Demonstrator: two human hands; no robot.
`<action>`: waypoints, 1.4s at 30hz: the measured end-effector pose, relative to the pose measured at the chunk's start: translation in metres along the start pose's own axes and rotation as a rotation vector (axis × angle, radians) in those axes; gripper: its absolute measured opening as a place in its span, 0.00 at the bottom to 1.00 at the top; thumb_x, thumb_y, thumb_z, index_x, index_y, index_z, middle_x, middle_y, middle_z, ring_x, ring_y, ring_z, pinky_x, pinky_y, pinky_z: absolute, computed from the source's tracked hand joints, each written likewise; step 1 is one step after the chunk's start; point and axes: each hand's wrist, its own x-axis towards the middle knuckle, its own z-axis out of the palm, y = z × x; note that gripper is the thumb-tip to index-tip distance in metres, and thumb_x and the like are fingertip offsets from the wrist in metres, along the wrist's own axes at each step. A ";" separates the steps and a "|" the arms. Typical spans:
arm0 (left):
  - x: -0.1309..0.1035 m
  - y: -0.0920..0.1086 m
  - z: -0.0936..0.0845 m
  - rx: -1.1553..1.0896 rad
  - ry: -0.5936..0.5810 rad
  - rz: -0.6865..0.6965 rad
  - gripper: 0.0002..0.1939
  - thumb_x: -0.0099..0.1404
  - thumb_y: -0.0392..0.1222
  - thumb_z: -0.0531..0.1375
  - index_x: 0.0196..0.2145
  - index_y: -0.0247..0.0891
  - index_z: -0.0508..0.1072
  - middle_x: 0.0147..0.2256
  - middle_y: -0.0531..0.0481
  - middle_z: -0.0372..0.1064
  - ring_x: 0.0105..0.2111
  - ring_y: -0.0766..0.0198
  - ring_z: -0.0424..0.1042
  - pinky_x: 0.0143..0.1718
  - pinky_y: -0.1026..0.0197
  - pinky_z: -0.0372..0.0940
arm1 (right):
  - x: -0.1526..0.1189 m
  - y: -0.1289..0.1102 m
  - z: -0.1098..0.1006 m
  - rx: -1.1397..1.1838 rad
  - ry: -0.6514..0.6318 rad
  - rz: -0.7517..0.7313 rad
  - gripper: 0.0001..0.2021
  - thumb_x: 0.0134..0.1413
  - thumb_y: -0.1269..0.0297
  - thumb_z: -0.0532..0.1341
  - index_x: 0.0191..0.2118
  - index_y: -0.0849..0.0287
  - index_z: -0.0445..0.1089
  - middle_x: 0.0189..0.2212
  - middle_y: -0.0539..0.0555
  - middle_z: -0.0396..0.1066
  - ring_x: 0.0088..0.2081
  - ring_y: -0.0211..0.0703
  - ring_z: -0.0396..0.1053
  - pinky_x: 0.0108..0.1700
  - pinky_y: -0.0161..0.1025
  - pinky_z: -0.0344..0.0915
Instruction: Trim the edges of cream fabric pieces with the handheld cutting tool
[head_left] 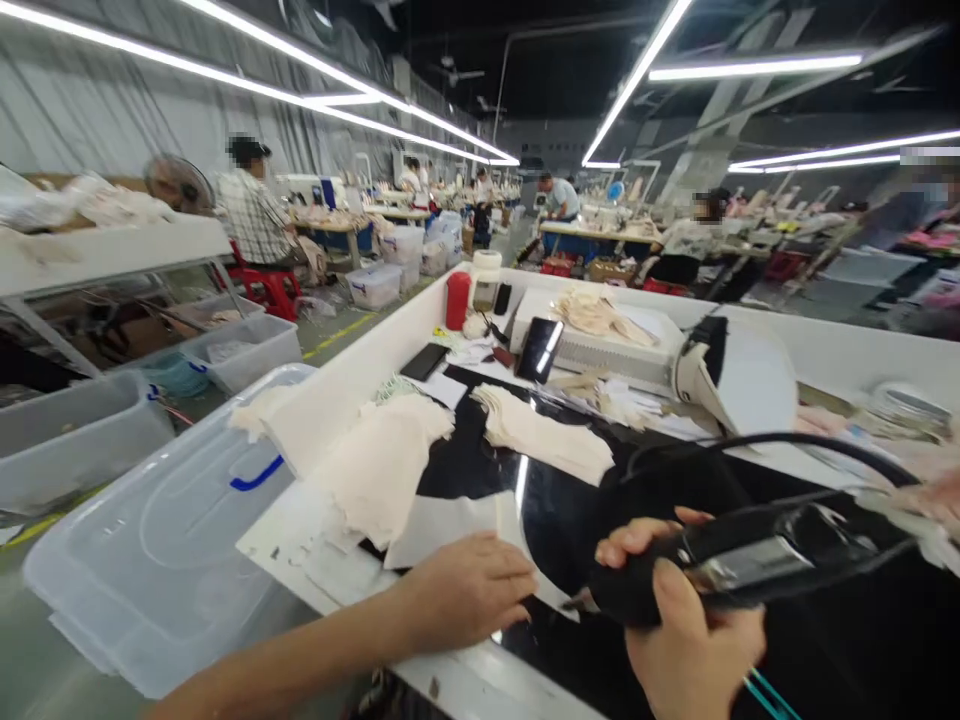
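My left hand (469, 590) lies flat with its fingers stretched out on a pale fabric piece (450, 528) on the glossy black tabletop (555, 510). My right hand (694, 625) is wrapped round a black handheld tool (750, 560) with a silver plate on its side. The tool's narrow tip points left, at the lower end of the fabric piece. A stack of cream fabric (544, 435) lies beyond my hands, and another cream pile (394, 460) rests on the table's left side.
A black cable (817, 440) arches behind the tool. A red bottle (457, 300), a phone (424, 361) and a white machine (592, 345) stand further back. Clear plastic bin lid (172, 520) at left. At the right edge, a blurred hand (941, 495). People sit and stand at distant tables.
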 end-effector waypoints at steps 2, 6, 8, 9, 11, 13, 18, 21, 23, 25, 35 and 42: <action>0.000 -0.003 -0.001 -0.016 0.025 -0.005 0.15 0.78 0.43 0.54 0.54 0.34 0.73 0.54 0.42 0.75 0.56 0.60 0.73 0.66 0.55 0.62 | 0.004 0.003 -0.004 -0.023 0.024 0.026 0.23 0.44 0.60 0.73 0.46 0.53 0.67 0.25 0.46 0.72 0.24 0.42 0.71 0.28 0.43 0.73; -0.004 -0.013 -0.006 -0.008 0.058 -0.041 0.15 0.78 0.42 0.54 0.54 0.34 0.75 0.53 0.43 0.76 0.55 0.60 0.74 0.64 0.56 0.64 | 0.015 0.012 -0.013 -0.101 0.104 0.018 0.25 0.39 0.55 0.74 0.45 0.51 0.68 0.25 0.47 0.72 0.23 0.45 0.70 0.28 0.48 0.74; -0.008 -0.016 -0.011 -0.003 0.050 -0.080 0.13 0.77 0.42 0.56 0.52 0.35 0.76 0.52 0.45 0.76 0.52 0.59 0.75 0.62 0.56 0.66 | 0.022 0.015 -0.016 -0.126 0.142 0.031 0.26 0.36 0.52 0.75 0.43 0.49 0.69 0.25 0.48 0.72 0.23 0.47 0.70 0.28 0.51 0.74; -0.010 -0.018 -0.013 -0.004 0.039 -0.100 0.12 0.76 0.41 0.57 0.51 0.36 0.76 0.51 0.45 0.76 0.51 0.59 0.75 0.60 0.56 0.67 | 0.025 0.016 -0.017 -0.129 0.161 0.035 0.26 0.34 0.50 0.75 0.42 0.48 0.70 0.25 0.49 0.72 0.23 0.49 0.70 0.27 0.52 0.73; -0.013 -0.018 -0.018 0.001 0.004 -0.134 0.10 0.75 0.40 0.58 0.50 0.37 0.76 0.50 0.46 0.76 0.50 0.59 0.75 0.57 0.58 0.69 | 0.030 0.016 -0.018 -0.136 0.192 0.033 0.26 0.32 0.48 0.74 0.40 0.46 0.71 0.24 0.51 0.72 0.22 0.51 0.69 0.26 0.56 0.72; -0.013 -0.016 -0.020 0.029 -0.023 -0.142 0.09 0.74 0.39 0.59 0.49 0.37 0.76 0.49 0.47 0.76 0.49 0.59 0.75 0.56 0.59 0.69 | 0.034 0.017 -0.018 -0.148 0.206 0.026 0.25 0.33 0.47 0.74 0.40 0.46 0.71 0.24 0.51 0.72 0.22 0.52 0.69 0.27 0.58 0.71; -0.006 -0.007 -0.005 0.192 -0.133 -0.126 0.08 0.73 0.43 0.61 0.44 0.35 0.74 0.45 0.46 0.76 0.44 0.59 0.75 0.50 0.59 0.70 | 0.042 0.027 -0.021 -0.125 0.160 -0.020 0.25 0.40 0.49 0.74 0.44 0.48 0.69 0.26 0.48 0.73 0.25 0.49 0.70 0.32 0.53 0.71; -0.001 0.002 0.004 0.210 -0.185 -0.171 0.10 0.69 0.46 0.65 0.37 0.36 0.74 0.40 0.46 0.75 0.39 0.59 0.75 0.42 0.60 0.71 | 0.048 0.033 -0.021 -0.117 0.107 -0.069 0.25 0.46 0.52 0.73 0.48 0.52 0.68 0.27 0.47 0.73 0.26 0.45 0.71 0.34 0.48 0.71; 0.001 0.009 -0.001 0.132 -0.188 -0.213 0.08 0.69 0.44 0.64 0.35 0.37 0.74 0.39 0.48 0.74 0.36 0.61 0.75 0.40 0.62 0.71 | 0.051 0.034 -0.020 -0.101 0.090 -0.093 0.25 0.49 0.55 0.73 0.50 0.55 0.66 0.27 0.45 0.74 0.26 0.41 0.71 0.36 0.46 0.71; 0.004 0.012 -0.014 0.030 -0.217 -0.246 0.07 0.72 0.41 0.60 0.35 0.38 0.74 0.39 0.50 0.73 0.34 0.65 0.75 0.39 0.64 0.70 | 0.051 0.031 -0.019 -0.073 0.082 -0.113 0.25 0.50 0.57 0.73 0.51 0.55 0.66 0.28 0.44 0.73 0.25 0.39 0.70 0.37 0.43 0.70; 0.057 -0.034 -0.045 -0.110 -0.326 0.051 0.18 0.70 0.37 0.65 0.56 0.36 0.70 0.56 0.42 0.71 0.60 0.54 0.68 0.63 0.54 0.62 | 0.033 0.017 -0.007 -0.036 0.006 -0.122 0.19 0.57 0.58 0.69 0.51 0.51 0.65 0.30 0.44 0.72 0.26 0.38 0.70 0.35 0.40 0.69; 0.077 -0.055 -0.042 -0.188 -0.549 0.021 0.31 0.68 0.46 0.67 0.65 0.45 0.62 0.64 0.42 0.64 0.71 0.50 0.53 0.70 0.41 0.50 | 0.031 0.023 0.005 0.025 -0.013 -0.124 0.14 0.57 0.59 0.69 0.42 0.52 0.64 0.30 0.44 0.73 0.25 0.36 0.70 0.33 0.37 0.69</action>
